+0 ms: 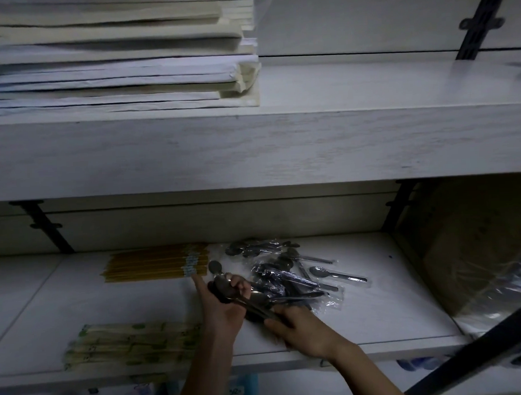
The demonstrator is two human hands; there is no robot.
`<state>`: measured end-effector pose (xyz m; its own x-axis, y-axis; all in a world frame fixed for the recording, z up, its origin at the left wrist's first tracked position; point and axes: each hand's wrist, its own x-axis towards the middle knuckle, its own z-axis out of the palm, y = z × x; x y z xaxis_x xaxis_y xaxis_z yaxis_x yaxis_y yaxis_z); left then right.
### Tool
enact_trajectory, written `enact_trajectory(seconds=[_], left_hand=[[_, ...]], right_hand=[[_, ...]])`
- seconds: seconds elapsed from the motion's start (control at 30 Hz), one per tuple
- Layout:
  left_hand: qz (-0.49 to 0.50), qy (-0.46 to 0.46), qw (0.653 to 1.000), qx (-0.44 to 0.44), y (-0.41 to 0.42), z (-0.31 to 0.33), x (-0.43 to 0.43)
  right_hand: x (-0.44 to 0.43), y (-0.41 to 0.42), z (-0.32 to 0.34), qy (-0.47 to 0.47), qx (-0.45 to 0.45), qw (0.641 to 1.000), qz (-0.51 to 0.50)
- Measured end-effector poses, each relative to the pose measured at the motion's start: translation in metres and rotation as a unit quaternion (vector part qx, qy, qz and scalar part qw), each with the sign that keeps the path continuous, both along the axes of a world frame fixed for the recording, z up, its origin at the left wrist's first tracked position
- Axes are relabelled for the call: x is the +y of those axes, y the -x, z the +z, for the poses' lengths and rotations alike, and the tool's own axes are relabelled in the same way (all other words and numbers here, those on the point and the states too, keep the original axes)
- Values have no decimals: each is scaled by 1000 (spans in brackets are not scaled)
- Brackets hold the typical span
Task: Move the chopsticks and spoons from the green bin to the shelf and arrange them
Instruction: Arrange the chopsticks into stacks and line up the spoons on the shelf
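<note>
Left grip (225,297) is clenched round the bowl end of a bunch of wrapped spoons (257,300), forefinger poking out toward the yellow chopsticks (154,263) at the shelf's back edge. Right grip (301,330) is pinching the handle end of the same bunch. Its long axis runs left to right, slanting a little toward the front. The loose spoon heap (274,274) lies just behind it toward the back right, nearer my right grip, so I reckon that one gathers next. Paper-sleeved chopsticks (131,346) sit along the front-left edge. The lower shelf (392,311) is pale wood-grain board, dimly lit. Stacked papers (113,69) are on the shelf above. No green bin in sight.
</note>
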<state>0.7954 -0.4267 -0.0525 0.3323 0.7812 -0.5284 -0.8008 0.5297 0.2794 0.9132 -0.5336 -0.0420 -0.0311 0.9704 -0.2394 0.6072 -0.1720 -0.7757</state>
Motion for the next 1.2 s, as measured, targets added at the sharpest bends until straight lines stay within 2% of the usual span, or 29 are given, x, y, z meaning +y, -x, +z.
enact_trajectory(seconds=[0.2,0.33,0.43,0.63,0.7,0.9,0.97,1.03,1.1,1.13,1.2], left_hand=[[12,13,999,46,1,-8,2],[-19,15,998,57,5,-18,3],[-28,6,998,58,5,-22,3],[5,-15,998,63,8,-21,2],[16,-3,998,63,9,-24,2],[29,11,997,64,12,-30,2],[22,11,998,63,14,-33,4],[13,-1,997,70,17,-31,3],[2,-12,997,77,19,-26,2],[-5,-14,997,80,20,-23,1],[-18,-15,997,75,22,-23,1]], right_hand=[[-4,0,1,-117,-117,986,20],[-5,1,0,-100,-208,971,55],[-3,0,-3,-96,-223,968,60],[1,2,-6,-70,-140,987,49],[3,2,-6,-38,-84,995,49],[5,0,-11,50,11,999,17],[6,0,-9,34,16,999,18],[10,-7,-10,-44,-23,998,-23],[17,-22,-14,-138,-134,977,-87],[20,-28,-14,-150,-206,962,-98],[25,-37,-16,-87,-319,941,-73]])
